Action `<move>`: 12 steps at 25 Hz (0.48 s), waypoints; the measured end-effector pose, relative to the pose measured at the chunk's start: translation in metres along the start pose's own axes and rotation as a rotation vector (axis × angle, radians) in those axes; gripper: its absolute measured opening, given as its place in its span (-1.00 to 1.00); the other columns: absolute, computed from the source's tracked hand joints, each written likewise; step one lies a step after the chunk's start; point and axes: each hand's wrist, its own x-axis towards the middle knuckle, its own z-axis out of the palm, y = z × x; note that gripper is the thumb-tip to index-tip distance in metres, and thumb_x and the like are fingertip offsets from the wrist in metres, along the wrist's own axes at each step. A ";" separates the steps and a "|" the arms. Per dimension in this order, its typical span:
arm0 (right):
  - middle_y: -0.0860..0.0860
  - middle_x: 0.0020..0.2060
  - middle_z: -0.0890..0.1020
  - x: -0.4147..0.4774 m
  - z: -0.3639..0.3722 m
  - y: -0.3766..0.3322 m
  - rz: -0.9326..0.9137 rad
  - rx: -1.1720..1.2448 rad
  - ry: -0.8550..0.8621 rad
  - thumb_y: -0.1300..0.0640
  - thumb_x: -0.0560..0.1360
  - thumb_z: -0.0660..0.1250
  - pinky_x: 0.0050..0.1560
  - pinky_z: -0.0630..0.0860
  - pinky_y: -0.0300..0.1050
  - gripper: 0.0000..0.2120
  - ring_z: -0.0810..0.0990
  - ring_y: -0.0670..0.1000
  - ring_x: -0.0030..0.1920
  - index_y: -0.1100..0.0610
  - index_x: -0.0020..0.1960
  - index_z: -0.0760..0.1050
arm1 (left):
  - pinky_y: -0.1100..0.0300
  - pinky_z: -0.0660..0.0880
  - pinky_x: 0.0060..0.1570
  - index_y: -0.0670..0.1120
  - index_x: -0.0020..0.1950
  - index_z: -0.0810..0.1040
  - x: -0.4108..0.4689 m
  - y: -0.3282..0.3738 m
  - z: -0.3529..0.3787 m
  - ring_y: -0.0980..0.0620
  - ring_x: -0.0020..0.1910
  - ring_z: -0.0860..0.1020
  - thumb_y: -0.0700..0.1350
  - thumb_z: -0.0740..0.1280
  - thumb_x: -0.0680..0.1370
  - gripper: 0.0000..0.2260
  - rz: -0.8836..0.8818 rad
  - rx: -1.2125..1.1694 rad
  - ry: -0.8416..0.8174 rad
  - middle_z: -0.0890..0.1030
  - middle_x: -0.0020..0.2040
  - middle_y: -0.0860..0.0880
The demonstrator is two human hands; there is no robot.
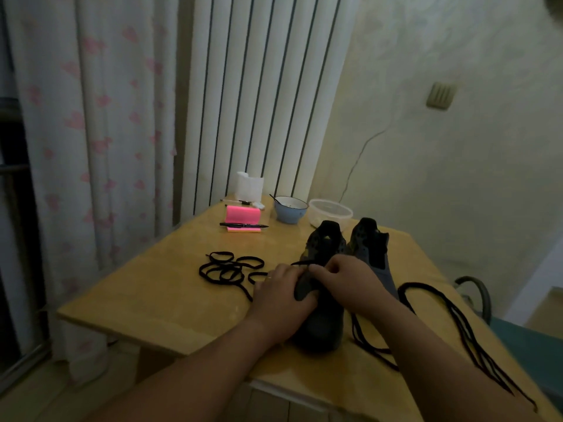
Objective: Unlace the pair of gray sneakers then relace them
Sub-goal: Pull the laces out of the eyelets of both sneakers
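A wooden table [152, 300] carries two dark gray sneakers toward its right edge. The left hand [283, 287] grips the near sneaker [323, 324] by its soft upper. The far sneaker [371, 248] stands just beside it. The right hand [344, 278] seems to pinch a lace strand [300, 263]. A loose lace [228, 269] lies coiled leftward: light, limp, probably best held by its tip.

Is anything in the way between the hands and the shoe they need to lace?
No, nothing visible is in the way. The left hand and the right hand already grip the near sneaker at its top. The coiled lace lies on the table just left of the left hand, with nothing between them.
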 end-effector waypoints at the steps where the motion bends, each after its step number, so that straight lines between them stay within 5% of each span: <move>1: 0.15 -0.23 0.64 0.004 0.003 -0.004 -0.007 -0.134 0.038 -0.28 0.58 0.33 -0.32 0.45 -0.01 -0.52 0.51 0.00 -0.33 0.16 -0.10 0.57 | -0.09 0.28 0.40 0.22 0.46 0.40 0.000 -0.001 0.000 0.10 0.29 0.43 0.31 0.22 0.53 -0.49 0.003 -0.007 0.002 0.41 0.26 0.15; 3: 0.07 -0.25 0.59 0.014 0.006 -0.016 -0.025 -0.334 0.062 -0.24 0.61 0.32 -0.30 0.52 -0.03 -0.61 0.53 0.00 -0.31 0.09 -0.13 0.49 | -0.07 0.27 0.40 0.29 0.44 0.39 -0.001 -0.002 0.001 0.12 0.29 0.43 0.31 0.23 0.54 -0.54 0.006 -0.019 0.009 0.41 0.26 0.18; 7: 0.01 -0.20 0.56 0.014 0.003 -0.017 -0.082 -0.222 0.076 -0.05 0.64 0.33 -0.20 0.56 -0.03 -0.75 0.56 0.02 -0.19 0.05 -0.14 0.47 | -0.02 0.26 0.37 0.29 0.49 0.36 -0.002 -0.001 0.000 0.10 0.32 0.42 0.35 0.17 0.53 -0.47 0.001 0.006 0.015 0.43 0.29 0.17; 12: 0.07 -0.10 0.56 -0.034 -0.005 0.007 -0.080 0.596 -0.116 0.07 0.64 0.36 -0.08 0.48 -0.06 -0.78 0.55 0.05 -0.12 0.16 -0.13 0.50 | -0.04 0.28 0.32 0.26 0.46 0.38 -0.002 0.002 -0.002 0.05 0.32 0.42 0.31 0.19 0.58 -0.54 0.006 0.037 0.021 0.44 0.32 0.13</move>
